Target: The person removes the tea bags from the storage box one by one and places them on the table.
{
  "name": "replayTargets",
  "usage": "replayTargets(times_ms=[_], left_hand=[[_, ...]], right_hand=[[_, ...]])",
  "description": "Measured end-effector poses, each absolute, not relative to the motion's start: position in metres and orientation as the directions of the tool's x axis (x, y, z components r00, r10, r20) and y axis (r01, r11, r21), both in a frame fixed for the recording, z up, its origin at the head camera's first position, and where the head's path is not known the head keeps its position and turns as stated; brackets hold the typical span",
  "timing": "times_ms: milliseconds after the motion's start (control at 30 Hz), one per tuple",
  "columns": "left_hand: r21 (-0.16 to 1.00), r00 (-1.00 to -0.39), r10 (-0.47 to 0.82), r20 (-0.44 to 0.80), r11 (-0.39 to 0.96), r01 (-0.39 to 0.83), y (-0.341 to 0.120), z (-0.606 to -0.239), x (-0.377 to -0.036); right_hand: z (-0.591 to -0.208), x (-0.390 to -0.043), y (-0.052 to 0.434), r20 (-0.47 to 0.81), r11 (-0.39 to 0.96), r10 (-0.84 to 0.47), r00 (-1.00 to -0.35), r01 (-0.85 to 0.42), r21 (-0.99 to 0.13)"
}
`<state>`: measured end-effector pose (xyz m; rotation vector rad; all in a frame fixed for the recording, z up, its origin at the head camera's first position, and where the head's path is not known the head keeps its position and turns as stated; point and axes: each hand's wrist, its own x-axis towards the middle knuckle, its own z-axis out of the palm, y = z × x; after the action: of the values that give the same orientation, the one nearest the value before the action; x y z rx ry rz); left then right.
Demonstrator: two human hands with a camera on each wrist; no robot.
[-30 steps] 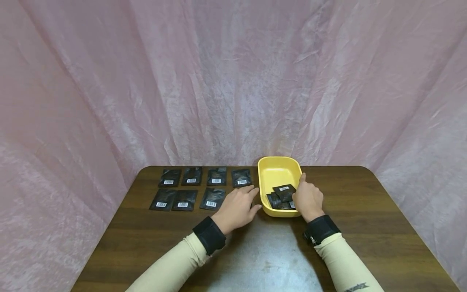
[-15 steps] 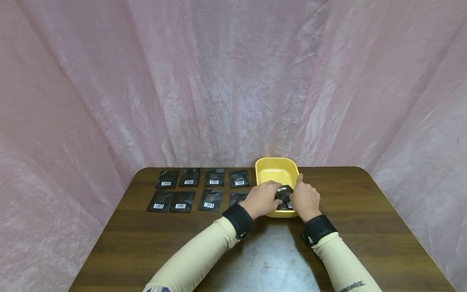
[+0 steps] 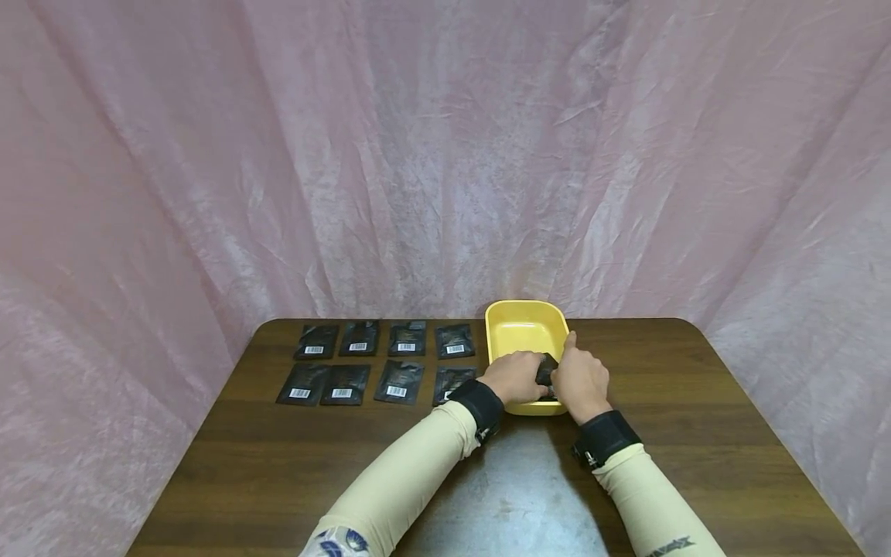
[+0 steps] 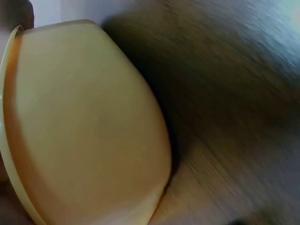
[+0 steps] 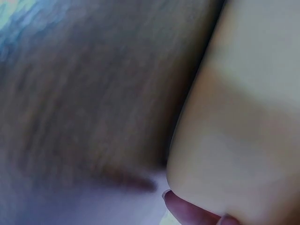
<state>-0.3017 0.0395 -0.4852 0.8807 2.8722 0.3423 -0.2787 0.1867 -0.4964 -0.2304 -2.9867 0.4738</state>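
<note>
Left hand [image 3: 513, 377] is curling its fingers round a black packet [image 3: 546, 370] in the yellow tray [image 3: 524, 329], while right hand [image 3: 580, 381] is gripping the tray's rim, forefinger stretched out.

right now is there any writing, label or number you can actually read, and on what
None can be read.
White barcode stickers on the flat black foil packets on the brown wooden table: too small.
Dark print on the right cream sleeve: too small and cut off.
Yellow plastic tray: no writing shows.
</note>
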Motion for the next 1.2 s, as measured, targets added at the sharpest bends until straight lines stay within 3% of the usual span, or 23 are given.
replayTargets(times_ms=[333, 833, 1200], left_hand=[[0.240, -0.832, 0.544, -0.112, 0.827, 0.509, 0.0415, -0.4886, -0.3027], [0.273, -0.798, 0.602, 0.032, 0.762, 0.587, 0.0337, -0.4890, -0.2973], [0.269, -0.827, 0.561, 0.041, 0.791, 0.550, 0.0354, -0.4902, -0.2950]], right_hand=[[-0.4959, -0.2781, 0.1862, 0.086, 0.938, 0.174, -0.981, 0.139, -0.318], [-0.4961, -0.2789, 0.1875, 0.108, 0.941, 0.175, -0.979, 0.134, -0.310], [-0.4954, -0.2779, 0.1862, 0.094, 0.938, 0.180, -0.979, 0.142, -0.316]])
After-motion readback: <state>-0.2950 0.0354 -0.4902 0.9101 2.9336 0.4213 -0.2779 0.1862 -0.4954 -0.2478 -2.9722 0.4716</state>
